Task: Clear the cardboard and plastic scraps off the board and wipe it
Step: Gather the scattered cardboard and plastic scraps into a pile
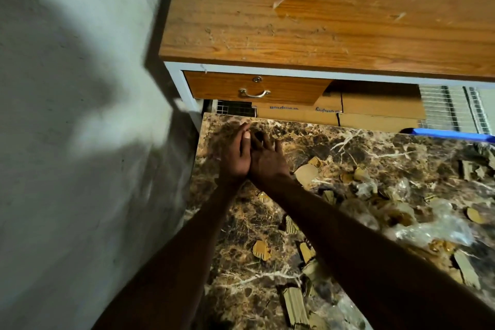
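A dark marble-patterned board [241, 222] lies low in front of me. Torn cardboard scraps [306, 173] and crumpled clear plastic [434, 230] are strewn over its middle and right side, with more cardboard pieces [261, 249] between my forearms. Both hands meet at the board's far left corner. My left hand [234, 155] stands on its edge with straight fingers. My right hand [267, 161] lies against it, palm down with the fingers spread on the board. A small dark spot shows between the fingertips; I cannot tell what it is.
A wooden desk [321, 21] with a drawer [254, 88] overhangs the board's far edge. Cardboard boxes [375, 107] and wire mesh [452, 107] sit under it. A blue strip [450, 134] lies at the far right edge. A grey wall [80, 142] runs close along the left.
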`<state>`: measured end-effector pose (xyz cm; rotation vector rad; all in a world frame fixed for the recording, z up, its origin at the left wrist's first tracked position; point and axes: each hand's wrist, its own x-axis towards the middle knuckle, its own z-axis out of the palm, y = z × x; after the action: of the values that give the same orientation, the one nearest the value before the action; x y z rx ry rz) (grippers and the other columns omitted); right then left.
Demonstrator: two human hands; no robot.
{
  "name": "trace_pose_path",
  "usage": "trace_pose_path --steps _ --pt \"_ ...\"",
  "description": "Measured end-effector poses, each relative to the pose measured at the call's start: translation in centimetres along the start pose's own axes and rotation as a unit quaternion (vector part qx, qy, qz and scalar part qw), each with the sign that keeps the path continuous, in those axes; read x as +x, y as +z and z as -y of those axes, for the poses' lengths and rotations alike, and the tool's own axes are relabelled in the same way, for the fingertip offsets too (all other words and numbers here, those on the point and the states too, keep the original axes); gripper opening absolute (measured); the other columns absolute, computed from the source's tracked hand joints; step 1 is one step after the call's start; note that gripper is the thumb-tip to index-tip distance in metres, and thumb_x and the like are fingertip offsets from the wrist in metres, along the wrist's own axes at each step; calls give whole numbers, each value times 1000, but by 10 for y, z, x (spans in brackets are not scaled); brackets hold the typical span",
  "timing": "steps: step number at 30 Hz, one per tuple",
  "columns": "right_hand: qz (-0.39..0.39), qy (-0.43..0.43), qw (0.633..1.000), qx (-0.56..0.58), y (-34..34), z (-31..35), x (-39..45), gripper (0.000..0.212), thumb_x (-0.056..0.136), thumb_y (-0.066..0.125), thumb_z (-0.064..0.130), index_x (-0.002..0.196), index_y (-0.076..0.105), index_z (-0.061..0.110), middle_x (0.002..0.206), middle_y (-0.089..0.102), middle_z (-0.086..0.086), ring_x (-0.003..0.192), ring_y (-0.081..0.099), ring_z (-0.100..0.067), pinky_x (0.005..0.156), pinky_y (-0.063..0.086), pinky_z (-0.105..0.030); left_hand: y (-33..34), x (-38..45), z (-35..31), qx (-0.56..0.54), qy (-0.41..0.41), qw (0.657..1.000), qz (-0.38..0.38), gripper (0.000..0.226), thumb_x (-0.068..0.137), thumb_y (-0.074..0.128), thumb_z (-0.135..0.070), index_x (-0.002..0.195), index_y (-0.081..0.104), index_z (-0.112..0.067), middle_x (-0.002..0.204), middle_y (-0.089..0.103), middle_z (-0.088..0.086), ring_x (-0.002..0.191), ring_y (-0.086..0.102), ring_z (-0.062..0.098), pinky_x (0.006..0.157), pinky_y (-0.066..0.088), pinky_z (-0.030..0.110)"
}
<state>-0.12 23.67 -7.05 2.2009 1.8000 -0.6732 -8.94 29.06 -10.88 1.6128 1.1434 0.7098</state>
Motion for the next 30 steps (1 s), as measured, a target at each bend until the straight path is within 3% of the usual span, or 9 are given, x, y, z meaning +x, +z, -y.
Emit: trace_pose_path --steps 8,13,15,19,23,25,30 --pt "9 104 994 14 31 -44 -76 83 112 41 38 168 -16 15 177 -18 -9 163 -8 -41 132 8 -59 61 -58 -19 -27 2 994 102 38 114 41 -32 144 61 -23 141 63 -13 131 57 1 112 45 24" --pt "29 157 987 17 30 -61 -109 94 107 51 47 168 -13 14 177 -12 -15 163 -6 -45 131 11 -61 82 -74 -36 -24 -3 983 179 37 113 43 -33 143 62 -24 140 63 -14 123 53 -18 112 44 21" --pt "17 165 986 18 24 -68 -114 92 108 51 46 169 -10 14 177 -9 -17 163 -5 -45 130 12 -62 85 -71 -46 -13 5 977 211 38 113 42 -39 143 63 -29 141 64 -13 125 57 -10 111 46 23" --pt "13 144 989 11 15 -82 -105 100 104 61 40 168 -10 10 176 -12 -19 161 -9 -48 130 13 -63 85 -58 -60 9 15 979 201 40 112 42 -44 146 58 -33 146 62 -10 132 56 4 109 46 25" --pt "72 131 989 -10 16 -101 -89 84 111 44 40 168 -11 13 175 -20 -16 162 -12 -45 131 8 -63 94 -59 -55 57 0 970 237 46 113 35 -46 155 48 -33 155 54 -4 138 53 13 114 42 31" --pt "97 130 986 -25 20 -112 -91 85 111 45 41 168 -10 11 176 -17 -17 162 -9 -44 131 8 -62 105 -69 -54 46 -3 967 250 49 113 31 -47 157 46 -31 157 51 -6 141 50 11 118 39 32" --pt "103 178 977 -58 30 -139 -117 81 111 42 36 168 -7 5 175 -5 -26 162 -1 -46 131 4 -61 133 -101 -66 -20 -16 960 279 48 115 30 -41 157 46 -24 156 51 -10 140 46 2 117 36 20"
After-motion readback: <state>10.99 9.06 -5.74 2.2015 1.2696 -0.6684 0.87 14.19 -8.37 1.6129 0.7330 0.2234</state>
